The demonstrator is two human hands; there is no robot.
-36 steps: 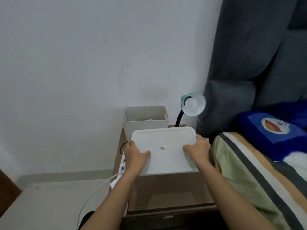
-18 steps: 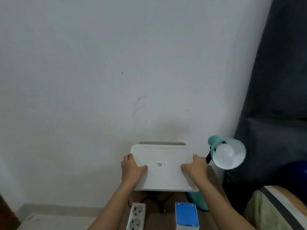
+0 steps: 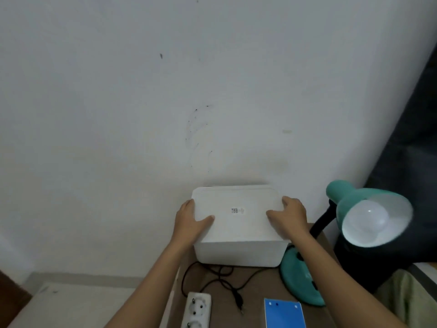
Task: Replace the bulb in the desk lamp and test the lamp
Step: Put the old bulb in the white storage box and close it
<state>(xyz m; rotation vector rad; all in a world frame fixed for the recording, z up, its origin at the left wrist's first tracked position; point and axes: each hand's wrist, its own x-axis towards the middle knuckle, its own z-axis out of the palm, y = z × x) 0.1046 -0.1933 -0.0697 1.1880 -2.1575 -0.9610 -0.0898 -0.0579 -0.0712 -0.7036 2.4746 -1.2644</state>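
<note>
A teal desk lamp point(image 3: 345, 200) stands at the right of the brown bedside table, its shade facing me with a white bulb point(image 3: 367, 217) screwed in, unlit. Its round teal base point(image 3: 299, 278) rests on the table. A white lid point(image 3: 236, 213) lies on top of a white plastic box point(image 3: 238, 254) against the wall. My left hand point(image 3: 189, 223) grips the lid's left edge and my right hand point(image 3: 289, 216) grips its right edge. A blue bulb carton point(image 3: 283, 313) sits at the front.
A white power strip point(image 3: 196, 310) lies at the table's front left. The lamp's black cord and unplugged plug point(image 3: 238, 300) trail across the table point(image 3: 257, 287). A dark curtain point(image 3: 406, 162) hangs at right, bedding below it. The white wall stands directly behind the box.
The lid, carried in both hands, has come down onto the white box. My view has moved closer, bringing the lamp base, cord, power strip and blue carton into sight.
</note>
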